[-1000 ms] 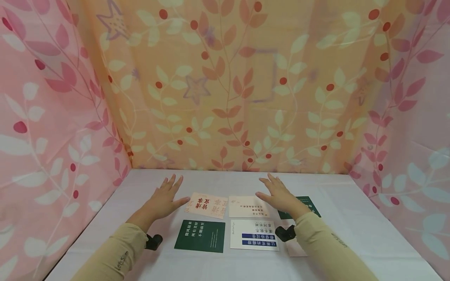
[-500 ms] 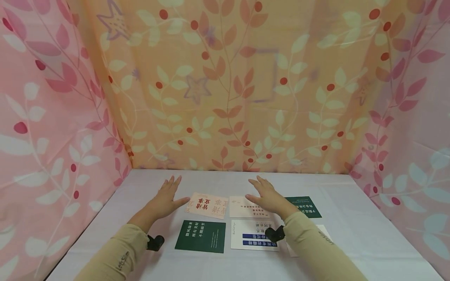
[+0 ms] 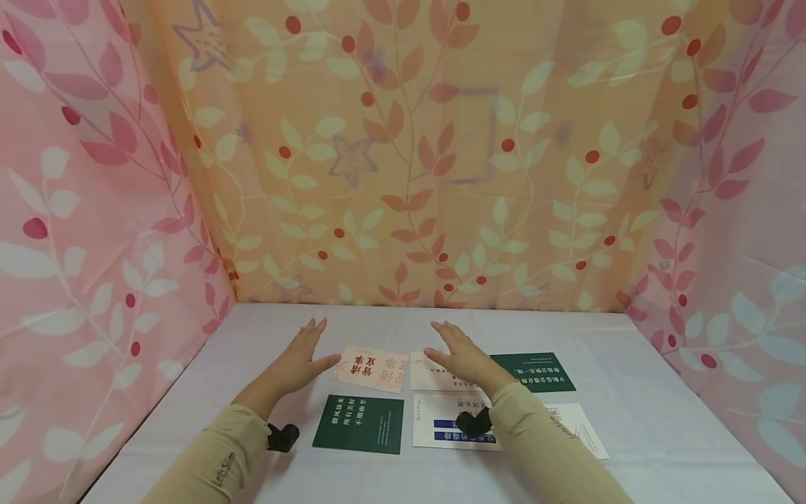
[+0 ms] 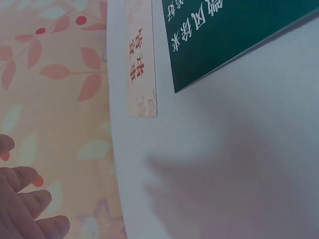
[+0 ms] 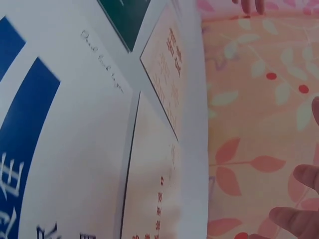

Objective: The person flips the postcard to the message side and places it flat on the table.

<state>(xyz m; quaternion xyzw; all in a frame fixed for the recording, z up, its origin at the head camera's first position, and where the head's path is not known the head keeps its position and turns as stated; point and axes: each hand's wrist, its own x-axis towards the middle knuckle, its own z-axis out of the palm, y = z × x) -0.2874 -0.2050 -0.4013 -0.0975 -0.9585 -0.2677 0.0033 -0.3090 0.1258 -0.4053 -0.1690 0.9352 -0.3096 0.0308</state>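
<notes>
Several printed cards lie flat on the white table in two rows. My left hand [image 3: 299, 360] hovers with fingers extended, its thumb near the left edge of the peach card with red characters [image 3: 371, 369]. Below that is a dark green card [image 3: 359, 423] with white writing. My right hand [image 3: 462, 357], fingers extended, hovers over the cream card [image 3: 430, 378] and covers part of it. A white card with blue bars [image 3: 428, 406] lies nearer, partly behind the right wrist. At the right are a second green card [image 3: 548, 371] and a white card [image 3: 582, 423], partly hidden by the sleeve.
The white table [image 3: 655, 406] is enclosed by an orange leaf-patterned cloth [image 3: 403, 175] at the back and pink cloth at the left [image 3: 94, 210] and right [image 3: 749, 231]. A black wrist camera [image 3: 283, 437] sits at the left wrist, another [image 3: 474, 423] at the right.
My right hand has moved left, from beside the right green card to over the cream card, uncovering more of the cards at the right. The left hand has barely shifted.
</notes>
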